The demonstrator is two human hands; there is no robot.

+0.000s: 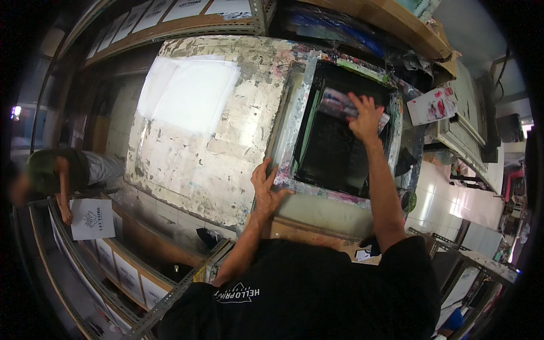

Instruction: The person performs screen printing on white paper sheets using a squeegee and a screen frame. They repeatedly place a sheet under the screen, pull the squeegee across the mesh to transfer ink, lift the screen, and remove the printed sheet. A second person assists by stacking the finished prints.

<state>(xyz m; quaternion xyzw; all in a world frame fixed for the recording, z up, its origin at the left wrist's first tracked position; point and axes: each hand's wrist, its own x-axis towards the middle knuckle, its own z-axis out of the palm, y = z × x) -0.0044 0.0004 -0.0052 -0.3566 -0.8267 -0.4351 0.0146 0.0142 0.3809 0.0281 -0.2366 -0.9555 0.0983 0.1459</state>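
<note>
A stained table (243,124) is being partly covered by paper (192,93) and a frame (328,193), inside which a squeegee (337,103) is being gripped by the right hand's (367,118) fingers; the left hand (265,186), fingers apart, is being held at its corner. By shelves (153,241), a sheet (93,218) is being held by a co-worker (63,175).

Left forearm (241,242) slants forward and to the right. Left hand (265,190) open, fingers pointing forward and slightly bent, thumb stretched wide to the right. Right forearm (382,178) reaches farther forward, leaning a little left toward the wrist. Right hand (367,120) back up, fingers spread and bent; fingertips blurred, closure hard to judge. Both hands bare, well apart.
</note>
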